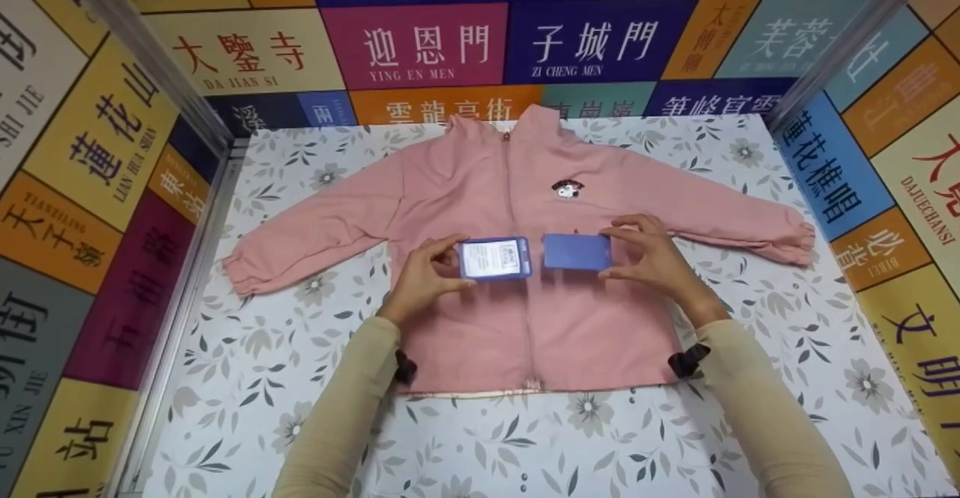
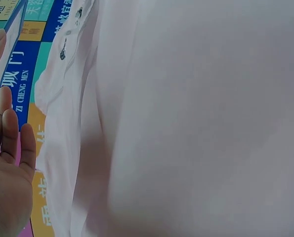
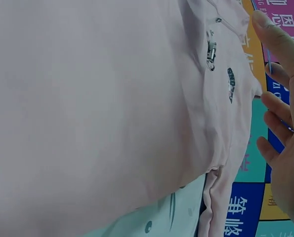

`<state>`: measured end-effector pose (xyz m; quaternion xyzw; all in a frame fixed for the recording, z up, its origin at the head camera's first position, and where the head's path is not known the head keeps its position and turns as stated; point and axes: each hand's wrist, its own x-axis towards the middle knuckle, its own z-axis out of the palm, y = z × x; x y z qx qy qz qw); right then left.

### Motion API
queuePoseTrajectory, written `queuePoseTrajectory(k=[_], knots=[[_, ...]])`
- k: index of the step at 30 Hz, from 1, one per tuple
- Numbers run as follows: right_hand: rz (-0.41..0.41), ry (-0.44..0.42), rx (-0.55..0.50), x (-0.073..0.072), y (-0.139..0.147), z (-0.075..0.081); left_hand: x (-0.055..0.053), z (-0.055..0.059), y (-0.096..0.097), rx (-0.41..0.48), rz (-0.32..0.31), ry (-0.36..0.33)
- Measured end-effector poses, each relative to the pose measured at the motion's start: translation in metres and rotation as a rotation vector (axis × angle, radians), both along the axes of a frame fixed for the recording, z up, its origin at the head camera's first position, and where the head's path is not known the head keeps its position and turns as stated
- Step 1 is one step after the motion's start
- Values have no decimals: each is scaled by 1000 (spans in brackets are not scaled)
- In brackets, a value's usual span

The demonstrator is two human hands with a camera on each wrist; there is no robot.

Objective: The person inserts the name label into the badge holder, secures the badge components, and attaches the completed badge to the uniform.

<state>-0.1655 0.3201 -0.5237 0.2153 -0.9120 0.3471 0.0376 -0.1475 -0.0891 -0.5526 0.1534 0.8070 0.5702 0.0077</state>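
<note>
My left hand (image 1: 426, 274) pinches one end of a blue-framed card holder (image 1: 495, 258), thumb below and fingers above. Its visible face is white with printed text. Level with it, my right hand (image 1: 660, 262) pinches the right end of a plain blue rectangular plate (image 1: 576, 251) between thumb and fingers. A small gap separates the two pieces, both held over a pink zip-up jacket (image 1: 457, 333). In the left wrist view the card holder (image 2: 11, 47) shows at a steep angle. Only a thin edge of the plate (image 3: 269, 61) appears in the right wrist view.
The jacket lies spread with both sleeves out and its zipper (image 1: 507, 183) running down the middle. A dark and silver emblem (image 1: 568, 187) sits on its chest. Leaf-patterned white covering (image 1: 247, 378) lies beneath. Colourful panels with lettering (image 1: 427, 44) enclose the back and sides.
</note>
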Motion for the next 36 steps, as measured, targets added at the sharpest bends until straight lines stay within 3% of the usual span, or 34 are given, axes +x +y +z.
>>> queuePoseTrajectory(k=[15,23,28,36], knots=[[-11,15,-39,-3,-7,15,1,3,0,-30,6,-1],[39,27,-34,-1,-22,16,1,2,1,-31,10,21],[61,-13,-30,2,-32,17,2,3,3,-22,9,25],[94,-4,-60,3,-38,16,2,3,4,19,0,1]])
